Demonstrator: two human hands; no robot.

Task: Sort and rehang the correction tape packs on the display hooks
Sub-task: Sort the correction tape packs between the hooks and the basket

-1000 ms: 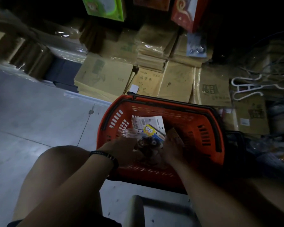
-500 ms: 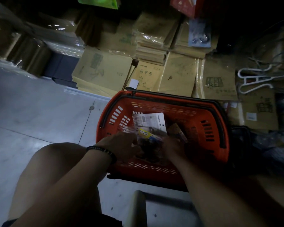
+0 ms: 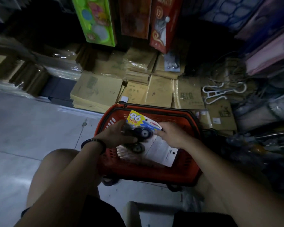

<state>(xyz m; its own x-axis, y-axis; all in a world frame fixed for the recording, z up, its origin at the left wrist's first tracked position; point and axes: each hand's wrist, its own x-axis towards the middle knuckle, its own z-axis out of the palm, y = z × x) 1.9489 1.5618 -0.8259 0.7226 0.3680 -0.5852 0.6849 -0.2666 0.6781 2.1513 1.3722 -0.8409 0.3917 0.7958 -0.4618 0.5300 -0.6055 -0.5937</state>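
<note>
A correction tape pack (image 3: 138,121) with a yellow and blue card marked 96 and dark round tape cases is lifted above the red basket (image 3: 147,172). My left hand (image 3: 116,136) grips its left side, thumb under the tape cases. My right hand (image 3: 172,134) pinches its right edge. A second pack (image 3: 161,153), white back side up, lies in the basket beneath, with another dark tape case (image 3: 137,148) showing beside it.
The basket stands on the grey floor (image 3: 31,136) in front of stacked brown paper packs (image 3: 97,92). Boxed goods (image 3: 95,18) hang above. White hooks (image 3: 220,94) and wire lie at the right. My knee (image 3: 59,163) is at lower left.
Both hands rose out of the basket with the yellow pack, which now stands above the rim. The white-backed pack stays inside. The camera tilted up a little.
</note>
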